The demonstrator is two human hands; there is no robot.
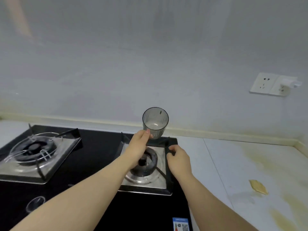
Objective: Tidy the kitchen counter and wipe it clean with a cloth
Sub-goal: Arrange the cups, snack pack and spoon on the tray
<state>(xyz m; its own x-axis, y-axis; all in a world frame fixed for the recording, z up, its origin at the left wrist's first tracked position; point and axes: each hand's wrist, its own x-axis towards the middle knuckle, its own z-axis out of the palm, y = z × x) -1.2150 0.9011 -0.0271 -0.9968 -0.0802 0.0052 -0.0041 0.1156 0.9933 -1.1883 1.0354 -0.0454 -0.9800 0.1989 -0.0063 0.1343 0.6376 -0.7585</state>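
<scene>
Both hands are holding something: my left hand (141,145) is pinching the tilted glass (155,122) near its base. My right hand (179,160) is curling round the stove grate (168,182).

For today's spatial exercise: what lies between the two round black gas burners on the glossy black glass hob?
Only bare black hob glass, crossed above by the person's left forearm; head view.

A black glass hob (93,147) fills the near left. Its left burner (35,147) and right burner (148,161) each sit in a steel tray, the right one under a black pan support (168,180). A round knob (35,204) lies near left and a blue QR sticker (180,225) near right. On the far wall (116,64), at right, a white socket (266,85) carries a white plug (290,82).
</scene>
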